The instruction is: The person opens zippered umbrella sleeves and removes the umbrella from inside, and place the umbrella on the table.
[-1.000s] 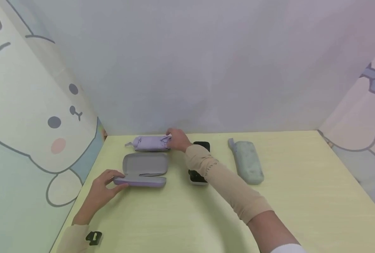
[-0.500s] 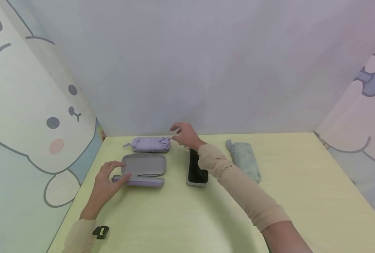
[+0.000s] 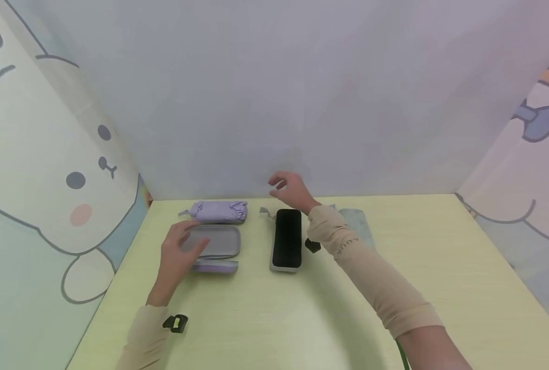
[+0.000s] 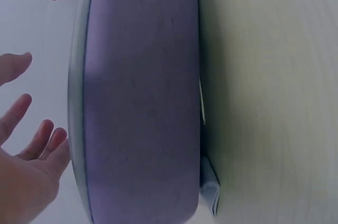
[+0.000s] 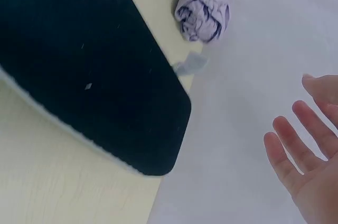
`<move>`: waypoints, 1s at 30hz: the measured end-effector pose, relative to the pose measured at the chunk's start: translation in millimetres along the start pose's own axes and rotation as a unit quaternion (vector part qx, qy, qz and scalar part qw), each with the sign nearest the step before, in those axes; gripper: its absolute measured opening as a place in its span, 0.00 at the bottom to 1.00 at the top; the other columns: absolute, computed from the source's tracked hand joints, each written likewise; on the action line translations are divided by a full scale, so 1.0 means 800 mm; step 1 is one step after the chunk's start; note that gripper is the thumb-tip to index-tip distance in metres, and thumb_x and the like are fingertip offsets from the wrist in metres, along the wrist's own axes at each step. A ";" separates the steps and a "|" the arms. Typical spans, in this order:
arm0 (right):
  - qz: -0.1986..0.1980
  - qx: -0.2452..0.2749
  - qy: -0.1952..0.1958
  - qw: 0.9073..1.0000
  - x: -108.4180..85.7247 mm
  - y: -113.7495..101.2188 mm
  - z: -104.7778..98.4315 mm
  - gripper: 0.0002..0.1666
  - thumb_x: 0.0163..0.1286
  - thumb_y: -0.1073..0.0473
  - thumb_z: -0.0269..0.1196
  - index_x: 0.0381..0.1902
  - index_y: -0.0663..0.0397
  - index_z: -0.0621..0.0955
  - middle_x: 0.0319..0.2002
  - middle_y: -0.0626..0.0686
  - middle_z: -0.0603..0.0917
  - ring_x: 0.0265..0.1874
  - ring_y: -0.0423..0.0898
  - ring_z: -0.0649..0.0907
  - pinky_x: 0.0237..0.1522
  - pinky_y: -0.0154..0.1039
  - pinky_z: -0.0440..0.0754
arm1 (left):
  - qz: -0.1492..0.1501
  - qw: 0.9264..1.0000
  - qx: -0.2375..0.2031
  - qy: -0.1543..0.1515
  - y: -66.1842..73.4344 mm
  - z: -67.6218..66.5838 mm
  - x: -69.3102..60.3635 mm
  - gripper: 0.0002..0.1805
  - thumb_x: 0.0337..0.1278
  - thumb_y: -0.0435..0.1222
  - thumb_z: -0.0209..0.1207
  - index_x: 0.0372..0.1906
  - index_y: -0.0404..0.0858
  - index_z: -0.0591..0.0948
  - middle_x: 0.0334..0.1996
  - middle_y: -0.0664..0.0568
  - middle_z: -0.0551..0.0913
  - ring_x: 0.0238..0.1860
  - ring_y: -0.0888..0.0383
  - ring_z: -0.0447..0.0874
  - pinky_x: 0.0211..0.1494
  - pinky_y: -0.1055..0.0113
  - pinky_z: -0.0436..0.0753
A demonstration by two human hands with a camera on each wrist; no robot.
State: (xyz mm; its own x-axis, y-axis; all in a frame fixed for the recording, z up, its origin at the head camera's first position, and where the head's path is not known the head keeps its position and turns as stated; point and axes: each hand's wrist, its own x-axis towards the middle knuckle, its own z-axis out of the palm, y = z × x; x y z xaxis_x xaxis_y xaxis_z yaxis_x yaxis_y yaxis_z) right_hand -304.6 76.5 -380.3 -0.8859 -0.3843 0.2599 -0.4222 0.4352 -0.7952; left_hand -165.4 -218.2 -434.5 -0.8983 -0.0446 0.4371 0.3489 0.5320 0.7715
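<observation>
The purple case [image 3: 221,242] lies open near the surface's [image 3: 256,318] far left corner, I'd say light and firm-shelled, best pinched by a long rim. The left hand [image 3: 175,257] arches over it, fingers parted, gripping nothing, though contact is hard to judge; the right hand [image 3: 294,190], empty, hangs loosely bent above the far edge.

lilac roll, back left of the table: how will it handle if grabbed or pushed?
The lilac roll probably gives when squeezed: its end shows crumpled cloth. Its rounded body may roll if pushed broadside. The thin strap at its left end likely flops.
</observation>
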 end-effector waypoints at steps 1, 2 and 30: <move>0.006 0.003 -0.001 1.000 -0.001 0.002 -0.002 0.11 0.59 0.71 0.64 0.42 0.64 0.80 0.45 0.63 0.80 0.42 0.55 0.81 0.46 0.45 0.77 | -0.001 1.000 -0.010 -0.001 0.003 0.004 0.001 0.24 0.50 0.33 0.68 0.54 0.35 0.76 0.52 0.46 0.74 0.56 0.51 0.70 0.59 0.48 0.71; 0.012 0.005 -0.002 1.000 -0.002 0.003 -0.004 0.11 0.60 0.71 0.63 0.42 0.63 0.80 0.46 0.64 0.80 0.42 0.55 0.81 0.45 0.45 0.78 | -0.002 1.000 -0.023 -0.004 0.009 0.008 0.002 0.23 0.50 0.32 0.67 0.54 0.34 0.76 0.52 0.44 0.74 0.56 0.51 0.70 0.58 0.47 0.71; 0.137 0.097 -0.088 0.982 -0.013 0.085 -0.005 0.15 0.67 0.64 0.58 0.49 0.69 0.79 0.46 0.67 0.80 0.44 0.61 0.80 0.44 0.52 0.76 | -0.093 0.992 -0.063 -0.048 0.072 0.149 -0.003 0.26 0.46 0.39 0.70 0.52 0.37 0.77 0.52 0.44 0.77 0.51 0.41 0.75 0.47 0.49 0.79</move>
State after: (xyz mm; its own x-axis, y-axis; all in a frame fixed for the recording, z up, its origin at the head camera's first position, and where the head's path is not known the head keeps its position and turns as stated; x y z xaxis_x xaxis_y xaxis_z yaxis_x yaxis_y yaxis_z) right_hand -324.5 113.3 -435.0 -0.9071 -0.4162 -0.0636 -0.1129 0.3860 -0.9156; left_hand -174.8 -86.5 -446.2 -0.9698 -0.0478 0.2393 0.1993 0.4111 0.8895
